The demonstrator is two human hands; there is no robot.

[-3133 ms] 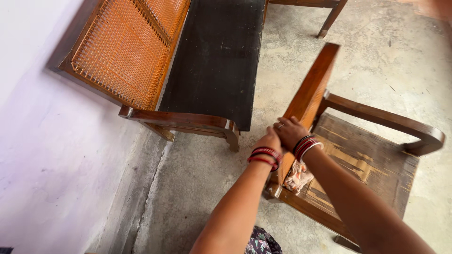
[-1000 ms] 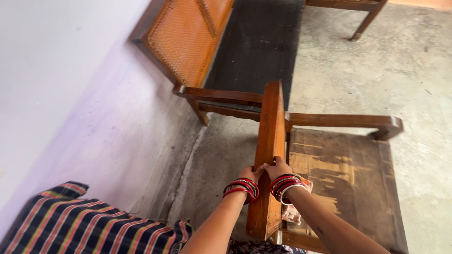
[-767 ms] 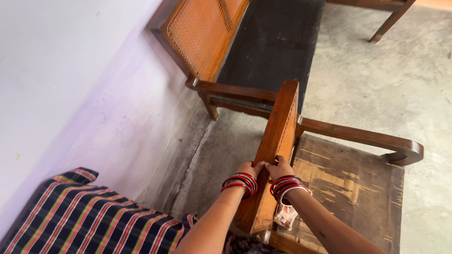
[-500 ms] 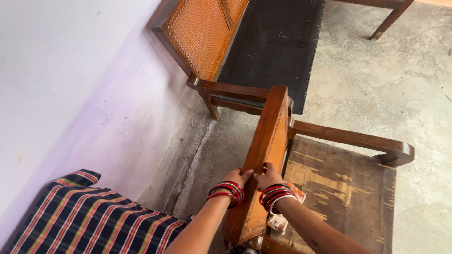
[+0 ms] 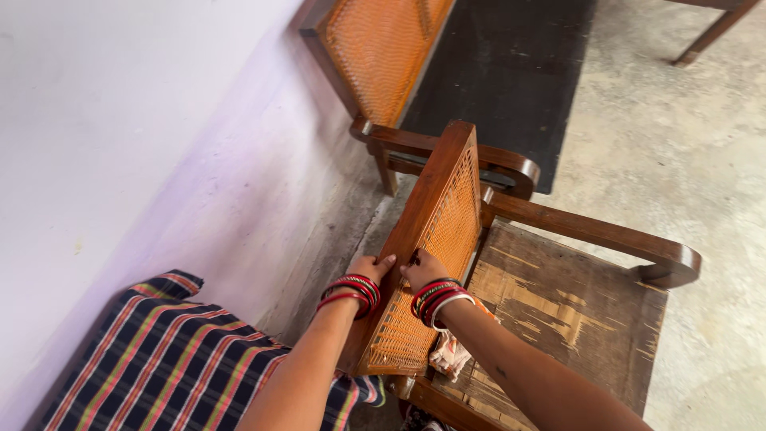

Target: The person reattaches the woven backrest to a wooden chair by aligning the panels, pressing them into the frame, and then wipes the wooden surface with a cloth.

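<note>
no packages, labels, signs or screens show anywhere in this view; nothing printed or boxed lies in sight at all.

Left: narrow floor gap, hemmed by wall (image 5: 120, 160).
Ahead: blocked by bench (image 5: 447, 80).
Right: open floor (image 5: 678, 144).

The chair (image 5: 447, 239) was dark polished wood with an orange woven cane back, and its seat board (image 5: 558, 319) looked worn, matt and scratched. At twelve o'clock the bench (image 5: 383, 48) had the same cane in a glossy wooden frame, with a dull black cushion (image 5: 503, 72). The floor (image 5: 686, 152) was rough grey concrete, the wall (image 5: 120, 144) smooth painted plaster, and striped woven cloth (image 5: 159, 359) lay at eight o'clock.
</note>
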